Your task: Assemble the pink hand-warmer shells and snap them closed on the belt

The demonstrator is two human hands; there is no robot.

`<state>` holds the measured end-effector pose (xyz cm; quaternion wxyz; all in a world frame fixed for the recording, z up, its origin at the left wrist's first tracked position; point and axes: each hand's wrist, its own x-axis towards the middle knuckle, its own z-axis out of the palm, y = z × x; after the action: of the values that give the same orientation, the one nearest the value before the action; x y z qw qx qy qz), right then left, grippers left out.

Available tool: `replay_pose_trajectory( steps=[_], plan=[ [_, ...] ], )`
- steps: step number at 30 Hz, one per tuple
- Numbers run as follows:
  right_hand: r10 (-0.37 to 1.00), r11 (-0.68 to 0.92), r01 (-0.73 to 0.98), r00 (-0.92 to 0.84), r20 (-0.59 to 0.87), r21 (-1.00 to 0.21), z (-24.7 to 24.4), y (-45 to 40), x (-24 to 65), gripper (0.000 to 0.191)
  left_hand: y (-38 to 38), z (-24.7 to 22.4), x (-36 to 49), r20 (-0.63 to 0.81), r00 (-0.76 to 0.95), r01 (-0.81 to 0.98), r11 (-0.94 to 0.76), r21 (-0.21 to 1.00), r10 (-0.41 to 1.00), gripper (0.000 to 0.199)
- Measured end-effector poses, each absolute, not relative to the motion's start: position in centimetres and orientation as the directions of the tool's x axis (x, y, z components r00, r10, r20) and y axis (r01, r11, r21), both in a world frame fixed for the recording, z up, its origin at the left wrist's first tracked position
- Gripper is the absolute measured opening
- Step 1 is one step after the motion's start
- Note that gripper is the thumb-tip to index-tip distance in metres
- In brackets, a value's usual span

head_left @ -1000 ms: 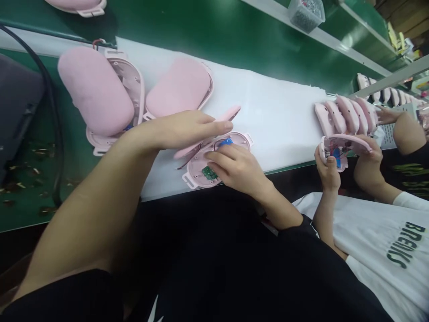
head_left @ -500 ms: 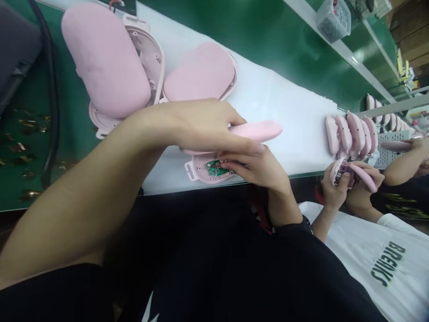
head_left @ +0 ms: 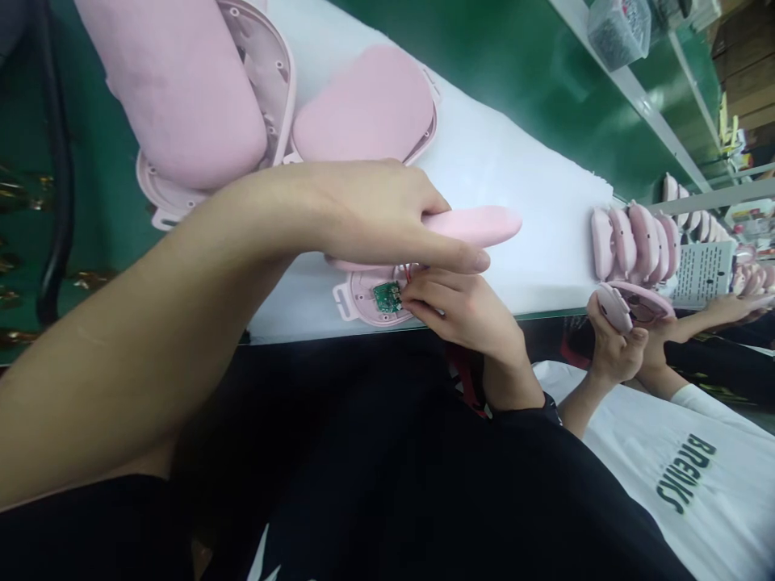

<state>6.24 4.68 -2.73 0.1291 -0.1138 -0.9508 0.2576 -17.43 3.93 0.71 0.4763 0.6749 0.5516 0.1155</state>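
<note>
My left hand (head_left: 387, 214) is closed around a pink padded shell half (head_left: 475, 226), holding it tilted up on edge. Beneath it, the other pink plastic shell half (head_left: 346, 300) lies at the table's near edge with its inside facing up. A small green circuit board (head_left: 386, 297) sits in that lower half. The fingertips of my right hand (head_left: 463, 311) are pinched together at the board's right edge, by a small connector. Thin red wires (head_left: 407, 274) run up from there toward the raised half. Exactly what the fingertips grip is partly hidden.
Beyond my left arm lie a large pink padded piece (head_left: 187, 89) and a smaller pink one (head_left: 369, 105). White sheeting (head_left: 514, 186) covers the green bench. Several pink pieces (head_left: 635, 238) stand in a row at right, near a co-worker's hands (head_left: 617, 347). A black cable (head_left: 57, 161) runs at left.
My right fingertips have shifted slightly, uncovering more of the board's right edge and the red wires. My left hand keeps its hold. The view has moved a little. The co-worker has turned their pink piece.
</note>
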Motion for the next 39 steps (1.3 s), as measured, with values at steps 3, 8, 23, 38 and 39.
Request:
replay_pose_trajectory(
  steps=[3, 8, 23, 38, 39],
  plan=[
    [0.34, 0.83, 0.165, -0.906, 0.25, -0.532, -2.6, 4.6, 6.2, 0.01, 3.8, 0.9, -17.4, -0.395, 0.353, 0.635, 0.093, 0.767, 0.848, 0.069],
    [0.292, 0.876, 0.164, -0.929, 0.228, -0.453, -3.4, 4.5, 6.1, 0.017, 3.7, 0.7, -17.4, -0.397, 0.344, 0.623, 0.11, 0.775, 0.851, 0.059],
    [0.212, 0.959, 0.174, -0.964, 0.162, -0.223, -2.9, 4.5, 5.9, 0.023, 3.9, -0.3, -17.7, -0.342, 0.336, 0.592, 0.086, 0.802, 0.878, 0.056],
    [0.196, 0.975, 0.172, -0.964, 0.177, -0.144, -4.0, 3.2, 4.8, 0.027, 3.7, -0.7, -17.7, -0.345, 0.343, 0.595, 0.082, 0.799, 0.874, 0.067],
    [0.204, 0.974, 0.174, -0.953, 0.222, -0.147, -4.6, 3.0, 5.1, 0.024, 3.7, -0.8, -17.7, -0.343, 0.347, 0.592, 0.08, 0.802, 0.873, 0.066]
  ],
)
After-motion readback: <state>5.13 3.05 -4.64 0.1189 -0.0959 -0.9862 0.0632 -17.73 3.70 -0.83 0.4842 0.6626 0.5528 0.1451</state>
